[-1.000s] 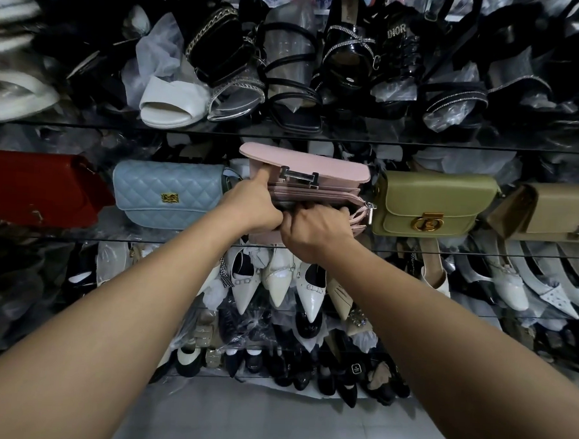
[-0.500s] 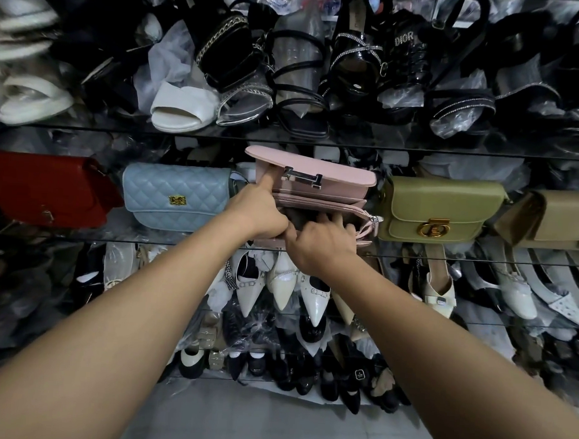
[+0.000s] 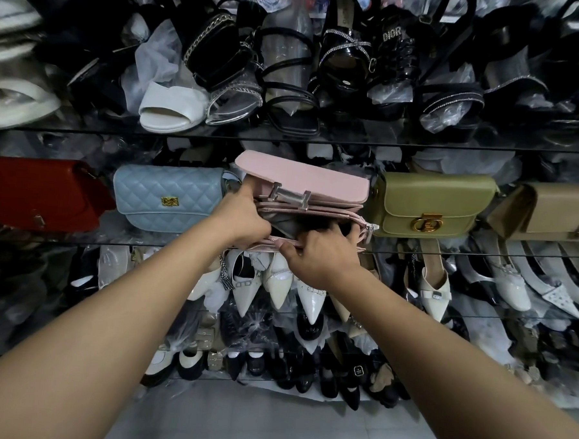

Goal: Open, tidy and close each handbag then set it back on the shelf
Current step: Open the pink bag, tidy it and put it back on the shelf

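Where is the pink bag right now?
In the head view, the pink handbag sits mid-frame on the glass shelf, between the blue quilted bag at left and the olive green bag at right, gripped by the left hand and right hand.

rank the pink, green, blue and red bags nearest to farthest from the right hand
From the right hand:
1. pink bag, centre shelf, in its grip
2. green bag, just to the right
3. blue bag, to the left
4. red bag, far left
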